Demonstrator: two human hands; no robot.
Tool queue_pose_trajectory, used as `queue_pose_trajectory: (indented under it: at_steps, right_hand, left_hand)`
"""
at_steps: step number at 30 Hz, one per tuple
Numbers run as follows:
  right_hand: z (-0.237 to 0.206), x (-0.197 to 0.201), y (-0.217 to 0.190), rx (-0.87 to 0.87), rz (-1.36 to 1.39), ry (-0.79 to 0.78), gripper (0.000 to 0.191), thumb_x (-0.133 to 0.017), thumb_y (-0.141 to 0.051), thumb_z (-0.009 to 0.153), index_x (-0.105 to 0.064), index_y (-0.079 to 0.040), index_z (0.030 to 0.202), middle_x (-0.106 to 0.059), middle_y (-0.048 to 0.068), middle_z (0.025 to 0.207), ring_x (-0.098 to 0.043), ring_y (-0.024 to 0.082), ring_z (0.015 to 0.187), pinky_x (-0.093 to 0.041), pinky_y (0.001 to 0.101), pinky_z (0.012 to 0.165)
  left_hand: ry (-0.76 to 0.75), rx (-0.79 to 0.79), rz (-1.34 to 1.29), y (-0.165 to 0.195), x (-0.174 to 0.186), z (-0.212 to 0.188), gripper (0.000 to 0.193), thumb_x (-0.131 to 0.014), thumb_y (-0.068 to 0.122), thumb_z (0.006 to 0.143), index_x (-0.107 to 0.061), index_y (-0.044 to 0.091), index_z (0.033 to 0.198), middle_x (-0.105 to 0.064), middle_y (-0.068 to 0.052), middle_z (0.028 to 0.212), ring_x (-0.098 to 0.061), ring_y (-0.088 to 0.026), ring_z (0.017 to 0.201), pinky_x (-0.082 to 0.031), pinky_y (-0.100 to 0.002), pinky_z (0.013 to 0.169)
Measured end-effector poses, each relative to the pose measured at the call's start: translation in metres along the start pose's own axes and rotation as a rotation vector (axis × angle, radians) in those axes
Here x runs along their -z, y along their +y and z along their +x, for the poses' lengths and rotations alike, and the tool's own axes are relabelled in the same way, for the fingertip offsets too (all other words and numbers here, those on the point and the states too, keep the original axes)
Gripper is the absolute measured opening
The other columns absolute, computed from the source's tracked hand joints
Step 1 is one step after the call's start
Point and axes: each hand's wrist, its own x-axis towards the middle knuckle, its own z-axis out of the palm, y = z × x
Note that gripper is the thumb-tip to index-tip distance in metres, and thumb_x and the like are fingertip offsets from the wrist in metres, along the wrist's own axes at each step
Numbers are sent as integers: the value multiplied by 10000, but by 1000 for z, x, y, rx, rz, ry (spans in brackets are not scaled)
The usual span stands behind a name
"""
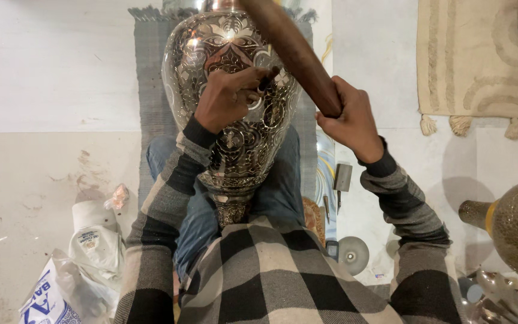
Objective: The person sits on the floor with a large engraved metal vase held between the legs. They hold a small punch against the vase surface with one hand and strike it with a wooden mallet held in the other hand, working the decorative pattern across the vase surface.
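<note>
A large engraved silver-and-dark metal vase [235, 144] lies across my lap, its narrow neck toward my body. My left hand [229, 96] rests on the vase's belly, its fingers closed on a small dark metal tool [265, 83] whose tip touches the engraved surface. My right hand [346, 120] grips the lower end of a thick brown wooden stick [292, 48], which slants up to the top edge over the vase and the small tool.
A grey woven mat [151, 78] lies under the vase. A second brass-coloured vase [517, 228] is at the right edge. A small hammer-like tool [342, 180] and a round metal disc [353, 253] lie on the floor at my right. White plastic bags [85, 258] sit at lower left; a beige rug [481, 60] lies at upper right.
</note>
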Motion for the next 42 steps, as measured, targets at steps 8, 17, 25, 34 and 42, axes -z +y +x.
queue_pose_trajectory:
  at_steps: [8,17,25,34,42]
  right_hand:
    - [-4,-5,11,21,107,31,278,-711,-70,751,-574,18,976,-483,85,689,-449,166,615,-373,343,555]
    - [-7,-13,11,-13,-7,91,276,-703,-69,744,-594,-2,988,-557,136,690,-547,270,604,-409,363,567]
    - [-10,-21,11,-71,-268,58,298,-716,-70,730,-633,1,1007,-604,143,743,-603,264,691,-449,366,647]
    - [-11,-33,6,73,348,168,338,-708,-81,823,-608,15,1132,-639,168,893,-585,314,781,-482,345,710]
    - [-18,-29,6,-161,-30,133,268,-713,-46,800,-649,1,1056,-641,159,823,-591,264,718,-471,359,677]
  left_hand:
    - [-28,-12,-25,1,2,3,543,-547,-209,848,-673,40,1313,-785,-157,1047,-802,-244,926,-678,-307,744]
    - [-89,-5,-25,4,7,7,526,-556,-219,833,-698,36,1271,-795,-146,1028,-801,-222,844,-656,-306,685]
    - [-129,-11,-51,-7,7,7,549,-540,-214,790,-681,7,1272,-783,-164,1067,-799,-242,866,-660,-310,686]
    - [-135,-32,11,-5,12,12,562,-559,-215,800,-702,27,1287,-778,-180,973,-796,-239,851,-660,-326,707]
    - [-191,-28,-32,-11,11,15,503,-625,-154,827,-707,42,1283,-788,-151,966,-795,-208,788,-647,-310,678]
